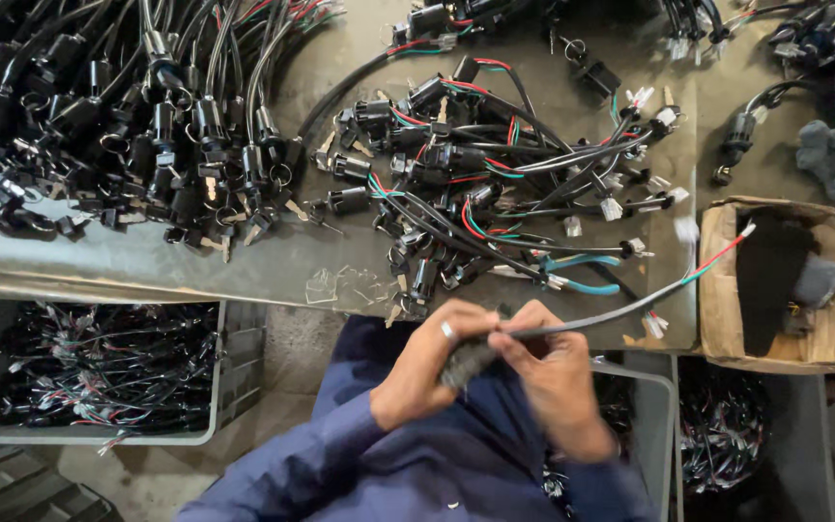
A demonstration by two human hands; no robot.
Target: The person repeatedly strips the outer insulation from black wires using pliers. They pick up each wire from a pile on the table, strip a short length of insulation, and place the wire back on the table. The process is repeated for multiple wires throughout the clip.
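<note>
Both hands close on one black sheathed cable with red, green and white wire ends [630, 311]: left hand [427, 362] steadying its dark body, right hand [553, 372] pinching the sheath. Beyond, at twelve o'clock, a heap of black key switches with coloured leads [475, 174] covers the grey steel bench [273, 266].

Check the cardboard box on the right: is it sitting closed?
No. The cardboard box stands open at the top, with dark material and a grey item visible inside it.
</note>
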